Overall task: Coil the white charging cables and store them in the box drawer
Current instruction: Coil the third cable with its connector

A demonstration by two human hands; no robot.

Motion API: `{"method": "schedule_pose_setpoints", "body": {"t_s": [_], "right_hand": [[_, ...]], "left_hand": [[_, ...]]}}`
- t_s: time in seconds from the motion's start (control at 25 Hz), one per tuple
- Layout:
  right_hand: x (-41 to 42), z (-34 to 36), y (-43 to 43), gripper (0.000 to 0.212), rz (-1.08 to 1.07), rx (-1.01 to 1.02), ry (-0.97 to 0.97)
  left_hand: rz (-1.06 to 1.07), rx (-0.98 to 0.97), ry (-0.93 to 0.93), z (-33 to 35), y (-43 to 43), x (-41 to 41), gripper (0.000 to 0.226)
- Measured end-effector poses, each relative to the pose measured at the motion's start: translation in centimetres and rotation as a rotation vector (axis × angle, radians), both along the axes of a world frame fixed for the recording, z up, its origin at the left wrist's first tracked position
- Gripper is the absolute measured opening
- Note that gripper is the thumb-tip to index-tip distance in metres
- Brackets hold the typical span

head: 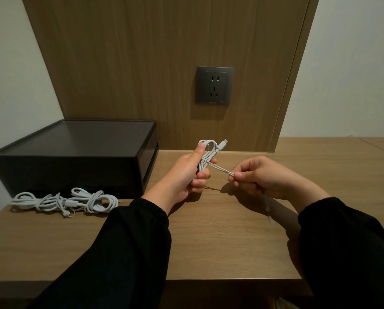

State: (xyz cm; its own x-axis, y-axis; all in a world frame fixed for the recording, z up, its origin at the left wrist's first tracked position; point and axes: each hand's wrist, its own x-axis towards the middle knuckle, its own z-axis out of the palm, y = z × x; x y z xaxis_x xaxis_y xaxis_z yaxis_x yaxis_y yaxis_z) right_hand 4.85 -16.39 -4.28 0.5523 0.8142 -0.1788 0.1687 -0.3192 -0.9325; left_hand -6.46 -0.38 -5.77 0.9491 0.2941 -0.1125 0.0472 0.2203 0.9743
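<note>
Left hand (187,172) is clamped round the folded white cable bundle (205,157) above the desk (231,241), right hand (260,177) pinching its loose tail taut; looks light, floppy, kinda springy, so I'd grip the bundle's middle or it'll unravel; box (75,157) sits left.

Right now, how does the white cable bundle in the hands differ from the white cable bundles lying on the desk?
The white cable bundle in the hands is off the wooden desk, gripped by the left hand; the white cable bundles on the desk lie untouched before the dark box.
The held bundle's tail is pulled taut by the right hand; the desk bundles look wrapped at the middle.
Both are white, looped cables outside the box.
</note>
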Motion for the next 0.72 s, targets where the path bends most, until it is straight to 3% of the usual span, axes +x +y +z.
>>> {"method": "schedule_pose_setpoints", "body": {"t_s": [0.12, 0.36, 0.56, 0.72], "right_hand": [[-0.1, 0.1, 0.2, 0.014, -0.139, -0.065, -0.123], [-1.7, -0.3, 1.4, 0.027, -0.198, -0.154, -0.436], [-2.2, 0.2, 0.9, 0.024, -0.011, -0.080, -0.126], [-2.5, 0.2, 1.5, 0.020, -0.069, -0.029, -0.125]], "left_hand": [[0.053, 0.070, 0.022, -0.3, -0.2, 0.2, 0.051], [0.283, 0.573, 0.027, -1.1, -0.5, 1.1, 0.037], [0.366, 0.695, 0.024, -1.4, -0.3, 1.4, 0.038], [0.384, 0.760, 0.001, -1.5, -0.4, 1.6, 0.041]]}}
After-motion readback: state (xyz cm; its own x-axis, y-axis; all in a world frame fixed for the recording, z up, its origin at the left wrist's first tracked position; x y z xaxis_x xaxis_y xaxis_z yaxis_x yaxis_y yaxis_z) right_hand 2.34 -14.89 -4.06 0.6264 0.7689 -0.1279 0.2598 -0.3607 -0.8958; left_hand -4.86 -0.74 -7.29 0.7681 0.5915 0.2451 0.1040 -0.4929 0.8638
